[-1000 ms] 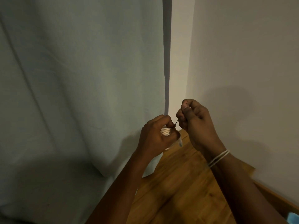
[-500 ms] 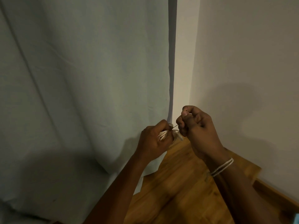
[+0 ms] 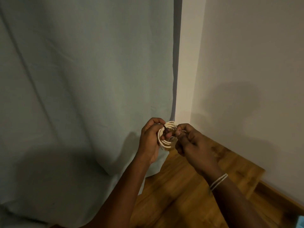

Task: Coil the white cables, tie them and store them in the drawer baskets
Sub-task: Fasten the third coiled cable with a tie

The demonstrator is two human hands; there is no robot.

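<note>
Vs 0.5 s ago: coil (image 3: pixel 166 134) now turned face-on, loops visible as a round ring; before only a bunched edge showed. Hands closer, thin dark tie (image 3: pixel 165 127) no longer stretched between them. Near: right wrist has thin white bands (image 3: pixel 218 181). Right hand (image 3: pixel 192 143) fingers curled, tips pinched together at the coil's right edge; what they pinch is too small to tell. Left hand (image 3: pixel 150 139) fingers clamped round the coil's left side. Cable smooth, white, round-section. Below: glossy wood floor (image 3: pixel 172 195). Beyond: matte pale curtain (image 3: pixel 82 79), plain wall (image 3: pixel 246 63).
</note>
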